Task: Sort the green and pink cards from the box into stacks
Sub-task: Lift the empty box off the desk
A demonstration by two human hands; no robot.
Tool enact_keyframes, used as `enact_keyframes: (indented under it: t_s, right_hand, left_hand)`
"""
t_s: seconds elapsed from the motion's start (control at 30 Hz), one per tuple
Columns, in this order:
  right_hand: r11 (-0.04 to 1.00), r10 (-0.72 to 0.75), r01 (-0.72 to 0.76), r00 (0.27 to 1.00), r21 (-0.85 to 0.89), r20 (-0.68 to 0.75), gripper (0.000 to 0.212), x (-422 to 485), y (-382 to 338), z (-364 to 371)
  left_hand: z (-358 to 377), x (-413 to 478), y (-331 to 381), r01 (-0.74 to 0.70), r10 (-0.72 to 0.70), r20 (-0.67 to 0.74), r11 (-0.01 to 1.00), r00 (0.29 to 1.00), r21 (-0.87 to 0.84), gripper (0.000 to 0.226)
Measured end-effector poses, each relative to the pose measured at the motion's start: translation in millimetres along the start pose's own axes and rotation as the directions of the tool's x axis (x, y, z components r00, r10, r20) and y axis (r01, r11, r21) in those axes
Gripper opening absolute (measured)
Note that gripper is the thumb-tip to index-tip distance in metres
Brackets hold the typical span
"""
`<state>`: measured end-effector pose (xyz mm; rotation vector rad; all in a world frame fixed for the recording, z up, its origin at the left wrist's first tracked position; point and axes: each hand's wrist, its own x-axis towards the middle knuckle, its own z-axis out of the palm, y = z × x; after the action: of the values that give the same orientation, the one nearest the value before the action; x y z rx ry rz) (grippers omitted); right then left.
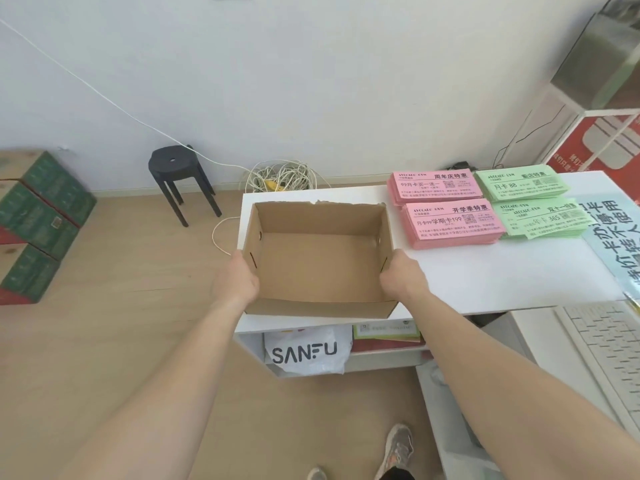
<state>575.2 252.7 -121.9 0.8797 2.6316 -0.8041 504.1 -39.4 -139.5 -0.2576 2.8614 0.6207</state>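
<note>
**Status.** The box (318,265) sits at centre frame on the left end of the white surface (450,271). Its interior shows bare cardboard, with no cards visible inside. Its front edge appears to project slightly past the front edge of the surface. The cards lie in four stacks at the upper right of the frame:

- The far pink stack (434,187) and near pink stack (453,225) lie just right of the box.
- The far green stack (521,185) and near green stack (543,218) lie further right.
- The near green stack is fanned, and several of its cards are skewed out of line.

**Hands.** The left hand (239,278) clasps the left wall of the box near its front corner. The right hand (401,275) clasps the right wall, with fingers curled over the rim. Each hand holds nothing but the box.

**Step in hand (judged).** Sorting appears complete, and the likely step is removal of the emptied box.

**Procedure.**

1. Grip both walls with equal pressure. Thin cardboard buckles if it is squeezed inward.
2. Raise both sides together and keep the base level.
3. Move the box toward the bottom or left of the frame, away from the stacks.
4. Keep the right wall clear of the near pink stack, which lies closest to it.

**Caution.** Contact with any stack may shift its cards. The keyboard (602,362) at the lower right limits the space on that side.
</note>
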Motion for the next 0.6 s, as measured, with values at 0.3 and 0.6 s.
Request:
enact_keyframes:
  t_s: [0.3, 0.6]
  right_hand:
    - [0.997, -0.06, 0.068, 0.985, 0.042, -0.164, 0.022, -71, 37, -20]
    - [0.988, -0.141, 0.148, 0.983, 0.053, -0.114, 0.023, -180, 135, -24]
  left_hand:
    - [-17, -83, -10, -0.096, 0.093, -0.055, 0.994, 0.994, -0.061, 0.038]
    - [-1, -236, -36, -0.102, 0.096, -0.043, 0.977, 0.994, -0.185, 0.026]
